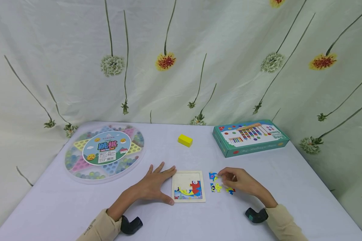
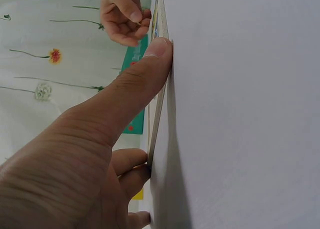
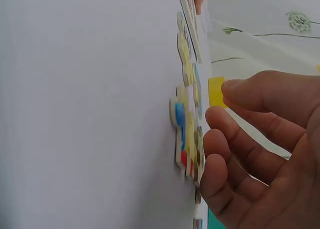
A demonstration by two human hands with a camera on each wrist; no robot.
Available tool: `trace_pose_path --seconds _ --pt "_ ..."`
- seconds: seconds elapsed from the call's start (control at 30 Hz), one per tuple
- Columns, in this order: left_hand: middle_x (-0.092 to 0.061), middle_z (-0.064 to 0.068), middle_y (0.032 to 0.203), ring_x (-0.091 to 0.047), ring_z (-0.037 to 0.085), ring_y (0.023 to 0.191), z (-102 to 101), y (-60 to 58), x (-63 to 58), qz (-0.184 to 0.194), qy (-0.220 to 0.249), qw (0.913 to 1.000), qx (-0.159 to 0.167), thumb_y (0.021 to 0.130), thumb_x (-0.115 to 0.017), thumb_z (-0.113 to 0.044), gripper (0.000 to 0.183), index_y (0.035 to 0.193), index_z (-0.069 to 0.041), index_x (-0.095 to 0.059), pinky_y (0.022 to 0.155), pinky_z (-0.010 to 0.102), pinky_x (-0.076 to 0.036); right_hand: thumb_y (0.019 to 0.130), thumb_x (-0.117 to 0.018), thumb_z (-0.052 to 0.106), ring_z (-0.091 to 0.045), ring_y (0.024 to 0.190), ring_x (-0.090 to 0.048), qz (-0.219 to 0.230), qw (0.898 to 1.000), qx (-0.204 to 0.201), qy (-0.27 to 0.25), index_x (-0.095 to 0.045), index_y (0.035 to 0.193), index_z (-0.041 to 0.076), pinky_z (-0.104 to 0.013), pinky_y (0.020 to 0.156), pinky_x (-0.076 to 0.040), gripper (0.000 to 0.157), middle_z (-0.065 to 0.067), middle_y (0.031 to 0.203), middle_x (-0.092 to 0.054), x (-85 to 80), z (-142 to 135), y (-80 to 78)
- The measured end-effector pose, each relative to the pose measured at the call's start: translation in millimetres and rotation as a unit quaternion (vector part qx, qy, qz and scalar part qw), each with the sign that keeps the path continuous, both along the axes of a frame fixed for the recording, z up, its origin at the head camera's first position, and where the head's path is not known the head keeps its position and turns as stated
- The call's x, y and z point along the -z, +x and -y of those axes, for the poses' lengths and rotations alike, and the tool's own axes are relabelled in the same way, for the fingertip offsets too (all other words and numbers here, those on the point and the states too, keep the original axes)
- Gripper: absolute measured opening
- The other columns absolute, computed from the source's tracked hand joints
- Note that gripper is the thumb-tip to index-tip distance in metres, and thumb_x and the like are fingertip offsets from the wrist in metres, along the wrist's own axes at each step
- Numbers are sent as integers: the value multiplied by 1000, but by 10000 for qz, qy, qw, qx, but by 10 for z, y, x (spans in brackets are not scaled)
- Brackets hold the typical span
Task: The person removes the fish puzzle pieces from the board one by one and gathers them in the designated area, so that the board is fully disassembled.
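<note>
A square wooden puzzle board (image 1: 188, 201), partly filled along its bottom and right with a colourful picture, lies flat on the table. Along its left edge rests my left hand (image 1: 155, 184), fingers spread; in the left wrist view its thumb (image 2: 156, 48) touches the board's side. Just right of the board are loose jigsaw pieces, among them a blue one (image 1: 212, 176), a yellow one (image 1: 218, 187) and a yellow-blue-red one (image 1: 230, 190). Over them hovers my right hand (image 1: 239, 180), fingers loosely bent. In the right wrist view no piece shows between thumb and fingers.
Behind the board lies a yellow block (image 1: 185, 140). A round Chinese checkers set (image 1: 132, 167) lies at the left, and a green game box (image 1: 250, 137) at the back right. A flower-patterned curtain (image 1: 157, 90) hangs behind the white table.
</note>
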State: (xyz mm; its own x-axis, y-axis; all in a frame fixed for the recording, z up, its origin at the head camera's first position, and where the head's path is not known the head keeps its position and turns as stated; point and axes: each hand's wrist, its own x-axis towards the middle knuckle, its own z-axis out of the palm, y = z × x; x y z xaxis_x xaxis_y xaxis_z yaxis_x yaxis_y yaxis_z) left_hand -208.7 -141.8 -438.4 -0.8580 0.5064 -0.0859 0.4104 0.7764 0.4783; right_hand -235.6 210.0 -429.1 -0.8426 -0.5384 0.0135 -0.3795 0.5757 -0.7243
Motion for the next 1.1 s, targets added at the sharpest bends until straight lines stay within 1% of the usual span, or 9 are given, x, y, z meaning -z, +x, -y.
trace_pose_path --seconds 0.2,0.37,0.47,0.7,0.87,1.1 --pt "-31 -2 156 -5 35 147 3 -10 17 -2 -21 10000 16 62 -82 -58 106 148 -15 -37 113 63 6 87 -66 6 -14 83 -55 -110 9999 -76 -82 -63 117 5 -22 72 -50 30 -3 95 -65 -45 178 -13" --pt "-31 -2 156 -5 35 147 3 -19 34 -27 -39 10000 12 62 -81 -59 106 148 -16 -37 113 63 6 86 -67 3 -18 87 -58 -163 9991 -321 -209 -61 122 4 -24 72 -51 36 -9 102 -65 -64 315 -29" --pt "-31 -3 156 -5 35 147 4 -20 41 -32 -44 10000 1 62 -81 -59 106 148 -16 -38 113 63 6 85 -69 4 -21 89 -58 -172 9983 -502 -246 -60 124 5 -24 72 -51 40 -10 105 -65 -58 391 -42" --pt "-31 -3 156 -5 34 147 5 -18 41 -28 -66 10000 -16 62 -81 -59 105 149 -17 -37 113 63 6 86 -69 7 -21 90 -56 49 9967 -776 -210 -58 128 7 -23 73 -50 43 -6 106 -64 -46 572 -50" --pt "-30 -3 156 -5 34 147 -1 -13 23 28 -83 9999 -55 62 -81 -59 105 149 -18 -37 113 62 6 87 -68 5 -21 88 -57 89 9952 -975 -70 -57 128 4 -22 74 -49 43 -5 105 -64 -47 676 -36" --pt "-31 -3 156 -5 34 148 1 -9 17 47 -99 9999 -79 63 -81 -58 105 149 -18 -37 113 62 6 86 -68 3 -19 86 -55 124 9945 -1045 5 -58 126 1 -22 74 -48 41 -4 101 -62 -25 719 -20"
